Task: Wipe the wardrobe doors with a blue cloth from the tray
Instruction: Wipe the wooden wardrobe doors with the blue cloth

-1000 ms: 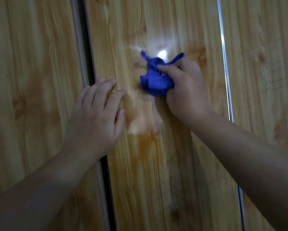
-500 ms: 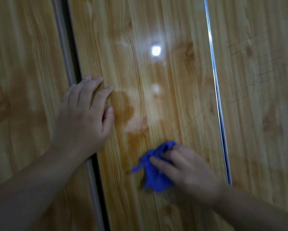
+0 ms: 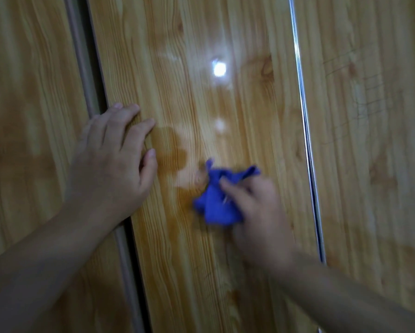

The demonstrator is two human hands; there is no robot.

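One door (image 3: 201, 104) seems mid-wipe; more looks left. Right hand (image 3: 257, 212) clutches the cloth (image 3: 213, 205) on it; left hand (image 3: 110, 164) presses flat at its edge.

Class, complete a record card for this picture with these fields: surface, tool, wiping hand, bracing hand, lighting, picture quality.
Surface: glossy wood-grain middle door, between a left door and a right door
Tool: bunched blue cloth, against the middle door
Wiping hand: right hand grips the cloth
Bracing hand: left hand, fingers straight, flat across the gap at the middle door's left edge
Lighting: bright light reflection above the cloth
Picture quality: right hand blurred
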